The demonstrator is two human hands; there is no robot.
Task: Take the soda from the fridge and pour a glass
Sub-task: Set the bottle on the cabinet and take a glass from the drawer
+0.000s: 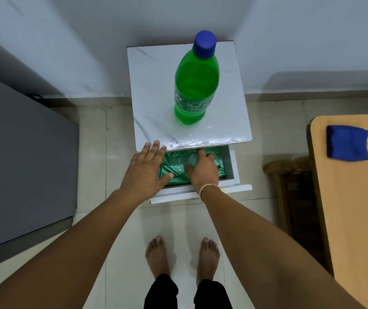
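Note:
A green soda bottle (195, 85) with a blue cap stands upright on the white marble-patterned top of a small cabinet (154, 90). The cabinet's drawer (232, 166) is pulled out below it, lined with green foil. A clear glass (192, 159) lies in the drawer, partly hidden. My right hand (203, 170) reaches into the drawer and curls around the glass. My left hand (146, 168) is flat with fingers apart, resting at the drawer's left edge under the cabinet top and holding nothing.
A grey fridge (22, 163) stands at the left, door closed. A wooden table (357, 208) at the right carries a folded blue cloth (347, 144), with a wooden chair (290, 192) beside it. My bare feet (181, 257) stand on the tiled floor. Water drops lie on the cabinet top's front edge.

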